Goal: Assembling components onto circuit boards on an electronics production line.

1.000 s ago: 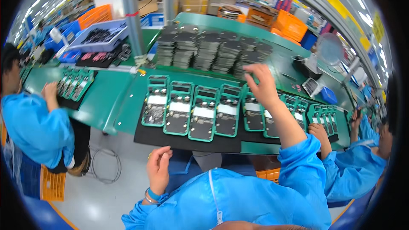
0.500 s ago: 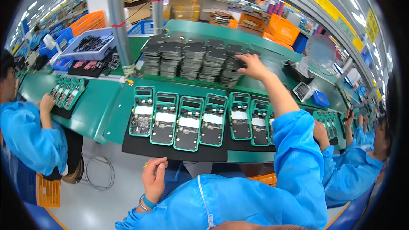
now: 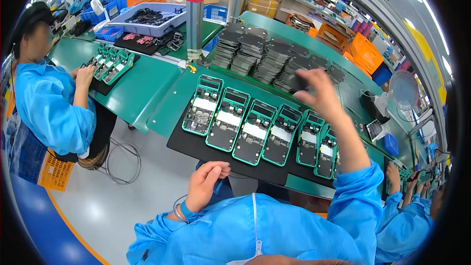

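Note:
My right hand (image 3: 320, 92) is over the front of the stacks, blurred by motion, with a thin dark plate (image 3: 300, 81) between thumb and fingers. Behind it stand several stacks of flat black plates (image 3: 272, 66). My left hand (image 3: 207, 185) hovers in front of the bench edge, fingers curled against the thumb, with nothing seen in it. Between my hands and the stacks lies a row of green-framed device housings with exposed inner parts. The leftmost housing (image 3: 202, 105) shows bare parts in its lower half; its neighbour (image 3: 227, 120) has a black plate there.
Beneath the housings is a black mat (image 3: 196, 142) on the green bench. A metal post (image 3: 195, 14) rises left of the stacks. Co-workers in blue sit at left (image 3: 54, 98) and right (image 3: 405, 225). A grey-blue tub (image 3: 115, 23) of black parts stands beyond the post.
The view has turned, so the bench appears slanted and shifted right. My right hand has drawn a dark plate off the front of the stacks. My left hand's fingers have curled in more.

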### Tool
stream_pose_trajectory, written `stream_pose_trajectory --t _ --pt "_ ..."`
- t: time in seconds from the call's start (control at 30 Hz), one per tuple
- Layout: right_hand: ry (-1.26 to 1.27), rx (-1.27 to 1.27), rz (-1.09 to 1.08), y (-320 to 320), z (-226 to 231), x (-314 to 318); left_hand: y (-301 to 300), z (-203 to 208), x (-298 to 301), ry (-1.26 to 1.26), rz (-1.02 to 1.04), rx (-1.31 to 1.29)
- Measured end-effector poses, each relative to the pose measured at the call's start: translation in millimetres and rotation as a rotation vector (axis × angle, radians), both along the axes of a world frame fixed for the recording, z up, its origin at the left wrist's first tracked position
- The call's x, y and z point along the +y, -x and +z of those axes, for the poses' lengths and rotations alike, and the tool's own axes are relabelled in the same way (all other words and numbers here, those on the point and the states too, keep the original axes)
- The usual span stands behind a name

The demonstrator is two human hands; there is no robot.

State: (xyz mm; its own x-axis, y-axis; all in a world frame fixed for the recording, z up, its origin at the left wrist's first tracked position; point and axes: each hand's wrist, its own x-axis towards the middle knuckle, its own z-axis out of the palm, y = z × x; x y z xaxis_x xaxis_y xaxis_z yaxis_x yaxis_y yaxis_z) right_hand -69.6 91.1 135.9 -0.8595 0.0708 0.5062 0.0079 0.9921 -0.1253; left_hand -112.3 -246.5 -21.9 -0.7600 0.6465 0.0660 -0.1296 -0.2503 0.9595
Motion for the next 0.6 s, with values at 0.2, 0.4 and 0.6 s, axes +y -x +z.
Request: stream_pose_trajectory --t 0.2,0.4,0.6 --pt "0.073 -0.219 0.333 38 -74 -122 -3 0 -3 -0.090 -0.095 -0.100" --pt "-0.120 -0.096 0.263 88 -117 -168 -4 -14 -26 0.132 0.196 0.413" --pt "-0.139 0.028 0.192 101 -134 -176 1 -22 -43 0.352 0.436 0.828"
